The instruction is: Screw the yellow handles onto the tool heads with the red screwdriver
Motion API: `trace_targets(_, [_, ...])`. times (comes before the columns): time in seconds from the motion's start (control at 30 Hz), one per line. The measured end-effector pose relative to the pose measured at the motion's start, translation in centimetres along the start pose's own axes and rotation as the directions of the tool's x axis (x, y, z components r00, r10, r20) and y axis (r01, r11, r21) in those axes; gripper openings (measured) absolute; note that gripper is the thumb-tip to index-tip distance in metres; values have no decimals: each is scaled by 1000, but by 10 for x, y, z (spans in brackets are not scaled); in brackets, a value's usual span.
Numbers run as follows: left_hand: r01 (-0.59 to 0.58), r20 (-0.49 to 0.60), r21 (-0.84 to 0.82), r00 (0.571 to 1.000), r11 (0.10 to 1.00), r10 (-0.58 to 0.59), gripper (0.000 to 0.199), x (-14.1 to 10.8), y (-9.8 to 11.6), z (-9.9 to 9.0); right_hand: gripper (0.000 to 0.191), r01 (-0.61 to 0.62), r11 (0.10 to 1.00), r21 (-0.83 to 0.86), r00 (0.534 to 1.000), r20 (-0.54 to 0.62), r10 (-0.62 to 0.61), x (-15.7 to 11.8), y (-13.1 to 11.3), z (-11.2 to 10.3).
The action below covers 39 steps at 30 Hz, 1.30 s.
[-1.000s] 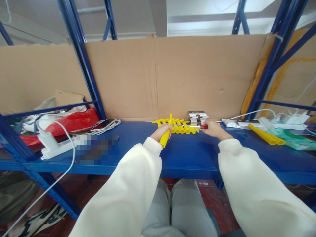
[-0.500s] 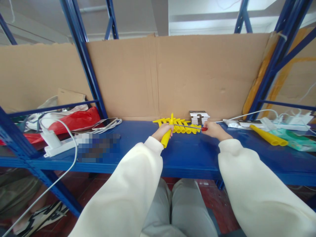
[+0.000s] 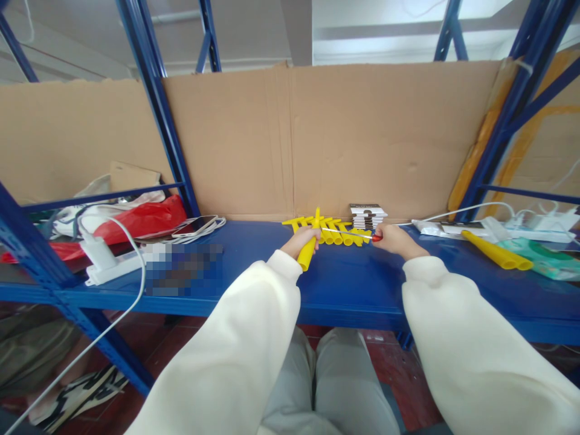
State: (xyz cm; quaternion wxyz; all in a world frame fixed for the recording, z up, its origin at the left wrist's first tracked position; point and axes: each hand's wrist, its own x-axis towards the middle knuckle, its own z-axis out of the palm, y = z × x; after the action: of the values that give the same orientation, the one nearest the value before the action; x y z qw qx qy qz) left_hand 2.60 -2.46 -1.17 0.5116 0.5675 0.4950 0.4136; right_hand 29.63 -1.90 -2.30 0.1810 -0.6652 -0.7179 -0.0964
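Note:
My left hand [image 3: 299, 240] is wrapped round a yellow plastic tube-like piece [image 3: 307, 256], whose wide hollow end points down toward me and whose narrow tip sticks up behind. In my right hand [image 3: 395, 239] is a screwdriver [image 3: 376, 238] with a red handle, mostly hidden by the fingers. Its thin metal shaft runs left, and the tip meets the yellow piece beside my left fingers. Right behind the shaft, a row of several similar yellow pieces [image 3: 338, 237] lies on the blue shelf, their round open ends facing me.
A stack of small printed boxes or cards [image 3: 368, 215] stands against the cardboard backboard [image 3: 362, 139]. Two yellow tubes [image 3: 502, 256] lie at the right beside a green-white packet [image 3: 544, 257]. At left are a white power strip [image 3: 122, 266], a phone [image 3: 196, 226] and a red bag [image 3: 142, 219].
The whole view has shifted slightly. Both hands keep their holds, and the screwdriver shaft still reaches the yellow piece, with little visible movement.

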Motion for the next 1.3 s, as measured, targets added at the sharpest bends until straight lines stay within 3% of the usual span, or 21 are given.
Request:
trace_targets(0.27, [-5, -9, 17, 1000, 1000, 5, 13, -2, 1, 1, 2, -39, 998, -40, 999, 6, 39, -4, -9, -8])
trace_targets(0.87, [-12, -14, 12, 1000, 1000, 12, 14, -2, 0, 1, 2, 11, 1000, -14, 1000, 5, -11, -1, -4, -3])
trace_targets(1.3, [-5, 1, 19, 1000, 1000, 5, 12, -2, 0, 0, 3, -33, 999, 1, 999, 26, 33, -1, -5, -3])
